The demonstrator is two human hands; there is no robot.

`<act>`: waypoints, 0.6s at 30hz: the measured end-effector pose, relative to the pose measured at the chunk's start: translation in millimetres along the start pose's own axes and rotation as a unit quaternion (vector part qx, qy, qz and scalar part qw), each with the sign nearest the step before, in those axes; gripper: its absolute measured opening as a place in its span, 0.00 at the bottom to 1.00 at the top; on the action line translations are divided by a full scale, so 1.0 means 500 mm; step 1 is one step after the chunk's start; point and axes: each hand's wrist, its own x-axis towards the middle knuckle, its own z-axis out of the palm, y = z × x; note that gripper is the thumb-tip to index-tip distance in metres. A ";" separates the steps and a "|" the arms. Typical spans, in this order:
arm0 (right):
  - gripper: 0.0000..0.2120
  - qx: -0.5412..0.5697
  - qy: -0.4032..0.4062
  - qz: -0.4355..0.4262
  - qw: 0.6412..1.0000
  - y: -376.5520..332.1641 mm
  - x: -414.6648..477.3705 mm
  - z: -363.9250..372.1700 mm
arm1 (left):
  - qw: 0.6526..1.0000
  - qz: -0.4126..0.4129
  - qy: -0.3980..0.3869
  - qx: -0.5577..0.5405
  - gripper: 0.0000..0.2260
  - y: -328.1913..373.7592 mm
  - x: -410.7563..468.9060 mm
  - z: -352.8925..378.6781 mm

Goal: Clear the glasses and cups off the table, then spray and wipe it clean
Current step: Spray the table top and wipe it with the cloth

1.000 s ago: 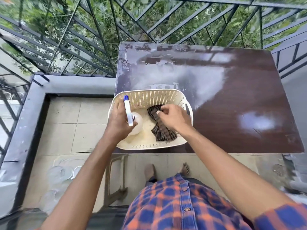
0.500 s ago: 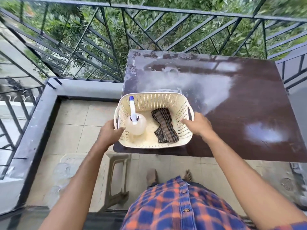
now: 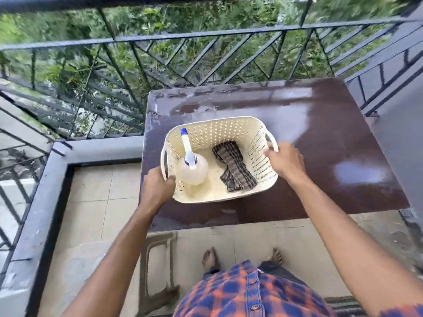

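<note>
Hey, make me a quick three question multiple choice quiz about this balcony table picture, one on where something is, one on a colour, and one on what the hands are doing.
1. Where does the striped cloth lie?
A. On the floor tiles
B. Inside the basket, right of the spray bottle
C. Draped over the railing

2. What colour is the spray bottle's nozzle tip?
A. Blue
B. Red
C. Green

3. What are the hands doing?
A. Both hang free at the person's sides
B. One wipes the table with the cloth
C. The left hand and right hand each grip a side of the basket

Answers: 1 B, the cloth rests on the basket's bottom beside the bottle. 2 A, the tip is blue on a white sprayer. 3 C, the fingers curl over the two opposite handles.
</note>
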 end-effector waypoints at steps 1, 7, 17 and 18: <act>0.13 0.008 0.008 0.008 1.000 0.017 0.012 -0.026 | 1.000 0.007 -0.002 -0.001 0.10 0.030 -0.004 0.016; 0.13 0.024 0.070 0.033 0.997 0.191 0.096 -0.197 | 0.997 0.049 -0.061 -0.006 0.10 0.222 -0.048 0.187; 0.11 0.023 0.112 0.088 0.990 0.529 0.195 -0.428 | 0.988 0.065 -0.137 -0.008 0.08 0.476 -0.164 0.505; 0.11 0.023 0.112 0.093 0.989 0.555 0.202 -0.441 | 0.988 0.067 -0.139 -0.008 0.09 0.495 -0.174 0.525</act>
